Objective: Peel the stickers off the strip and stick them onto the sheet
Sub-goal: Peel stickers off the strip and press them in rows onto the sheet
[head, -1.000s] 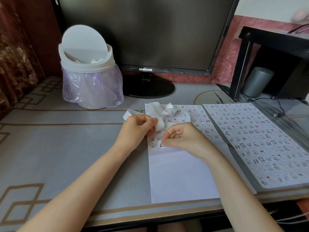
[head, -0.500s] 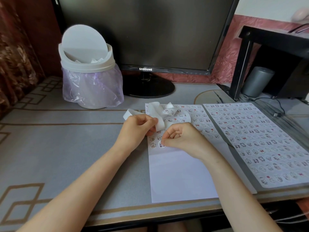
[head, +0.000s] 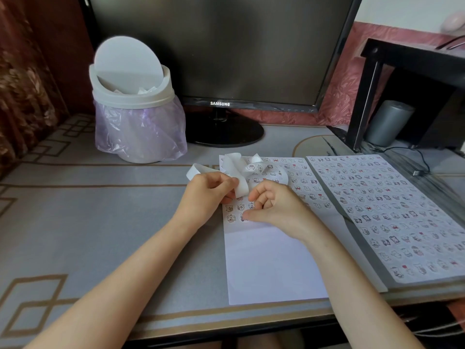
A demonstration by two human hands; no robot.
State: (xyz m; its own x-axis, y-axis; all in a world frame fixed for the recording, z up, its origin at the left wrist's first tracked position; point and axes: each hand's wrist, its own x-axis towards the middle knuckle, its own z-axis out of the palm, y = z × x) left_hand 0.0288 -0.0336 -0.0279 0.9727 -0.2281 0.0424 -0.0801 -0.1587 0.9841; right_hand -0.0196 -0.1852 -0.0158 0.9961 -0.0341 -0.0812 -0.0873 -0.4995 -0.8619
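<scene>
A curled white sticker strip (head: 241, 173) loops above the top of the white sheet (head: 271, 263), which lies on the desk in front of me. My left hand (head: 207, 195) pinches the strip between thumb and fingers at the sheet's left edge. Small cartoon stickers cover the sheet's upper part; its lower half is blank. Just right of the left hand, my right hand (head: 275, 207) rests on the sheet with its fingers curled. Its thumb presses down on a sticker in the lowest row.
A second sheet (head: 377, 205) filled with stickers lies to the right on a grey board. A lidded white bin (head: 133, 102) with a purple bag stands at the back left, beside a monitor (head: 214, 46). A black stand (head: 364, 96) and a cable are at the far right.
</scene>
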